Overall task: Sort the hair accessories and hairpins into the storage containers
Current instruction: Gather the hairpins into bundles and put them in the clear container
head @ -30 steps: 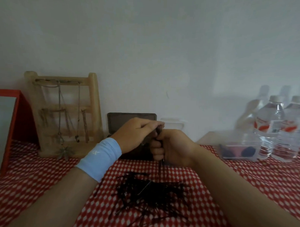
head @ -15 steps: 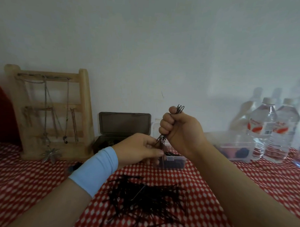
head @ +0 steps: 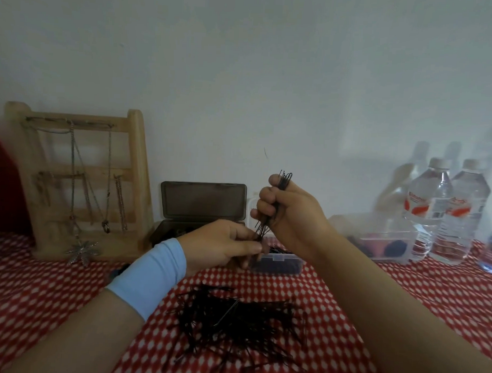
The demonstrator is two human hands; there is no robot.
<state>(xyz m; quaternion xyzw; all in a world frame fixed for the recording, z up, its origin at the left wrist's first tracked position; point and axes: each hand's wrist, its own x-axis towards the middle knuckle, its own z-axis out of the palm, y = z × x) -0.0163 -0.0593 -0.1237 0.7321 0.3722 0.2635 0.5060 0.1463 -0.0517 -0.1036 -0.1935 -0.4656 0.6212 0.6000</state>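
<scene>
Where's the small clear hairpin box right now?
Head view, centre: the small clear hairpin box sits on the checked cloth, just beyond the left hand, under the right hand and its hairpin bundle, right of the open dark case.

The head camera looks forward and slightly down, close over the checked tabletop (head: 68, 286), facing the wall (head: 243, 74).

1. Pale wooden ladder-shaped jewellery rack (head: 136, 165) stands back left against the wall, metal chain necklaces (head: 108, 181) dangling.
2. Clear plastic red-labelled water bottles (head: 429, 212) stand far right.
3. Red-and-white checked tablecloth (head: 40, 285) covers the table.
</scene>
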